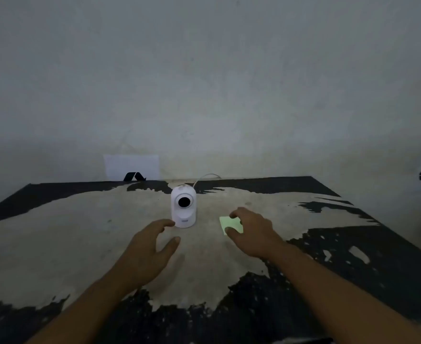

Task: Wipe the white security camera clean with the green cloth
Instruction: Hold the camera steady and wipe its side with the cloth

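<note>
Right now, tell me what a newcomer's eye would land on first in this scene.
The white security camera stands upright mid-table, its dark round lens facing the viewer, a pale cable trailing behind it. Just to its right, the green cloth lies flat on the worn table, with the right hand reaching over it, fingers spread. The left hand hovers open near the camera's base.

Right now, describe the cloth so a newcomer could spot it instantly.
Start at the worn table with its pale centre and dark peeling edges. The white security camera stands upright near the middle, and the green cloth lies flat to its right, partly under the open right hand. It is the only pale green, square, flat item there.
</note>
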A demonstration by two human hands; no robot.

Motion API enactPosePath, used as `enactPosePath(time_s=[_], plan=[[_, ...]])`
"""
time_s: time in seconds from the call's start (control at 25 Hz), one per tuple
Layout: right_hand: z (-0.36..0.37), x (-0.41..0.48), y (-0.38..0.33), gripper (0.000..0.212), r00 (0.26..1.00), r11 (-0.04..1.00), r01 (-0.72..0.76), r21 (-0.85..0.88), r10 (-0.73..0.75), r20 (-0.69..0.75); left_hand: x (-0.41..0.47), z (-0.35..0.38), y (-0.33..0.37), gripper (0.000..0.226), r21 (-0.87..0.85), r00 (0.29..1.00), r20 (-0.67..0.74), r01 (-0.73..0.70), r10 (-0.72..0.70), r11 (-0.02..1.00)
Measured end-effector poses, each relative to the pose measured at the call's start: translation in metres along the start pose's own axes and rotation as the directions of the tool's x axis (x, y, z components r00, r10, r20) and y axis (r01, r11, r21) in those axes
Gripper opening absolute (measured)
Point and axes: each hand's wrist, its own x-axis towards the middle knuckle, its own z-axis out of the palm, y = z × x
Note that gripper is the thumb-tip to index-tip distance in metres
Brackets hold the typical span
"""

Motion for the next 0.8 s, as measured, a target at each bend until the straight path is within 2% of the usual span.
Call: enactPosePath(time_s=[0.12, 0.24, 0.4, 0.6, 0.68, 0.8], plan=[[0.014, 0.018, 0.018, 0.033, 0.994, 0.996, -0.084, -0.012, 0.083, -0.065, 0.020, 0.013, -0.016, 0.043, 0.005, 0.999, -0.039, 0.005, -0.005, 1.000], [0.026, 0.040, 0.032, 0.036, 0.986, 0.987, -0.158, -0.038, 0.155, -0.052, 0.044, 0.028, -0.025, 0.048, -0.036, 0.996, -0.071, 0.054, -0.057, 0.998], [0.041, 0.061, 0.045, 0.045, 0.984, 0.983, -0.176, -0.056, 0.175, -0.015, 0.070, 0.043, -0.041, 0.057, -0.135, 0.982, -0.136, 0.110, -0.128, 0.985], [0.056, 0.069, 0.060, 0.050, 0.986, 0.980, -0.169, -0.110, 0.169, -0.009, 0.091, 0.060, -0.056, 0.063, -0.245, 0.981, -0.098, 0.142, -0.170, 0.959], [0.059, 0.071, 0.066, 0.045, 0.985, 0.981, -0.170, -0.094, 0.166, -0.043, 0.096, 0.063, -0.057, 0.063, -0.286, 0.975, -0.111, 0.153, -0.191, 0.946], [0.062, 0.071, 0.066, 0.024, 0.987, 0.994, -0.105, -0.020, 0.102, -0.127, 0.097, 0.068, -0.056, 0.061, -0.321, 0.973, -0.121, 0.147, -0.195, 0.936]])
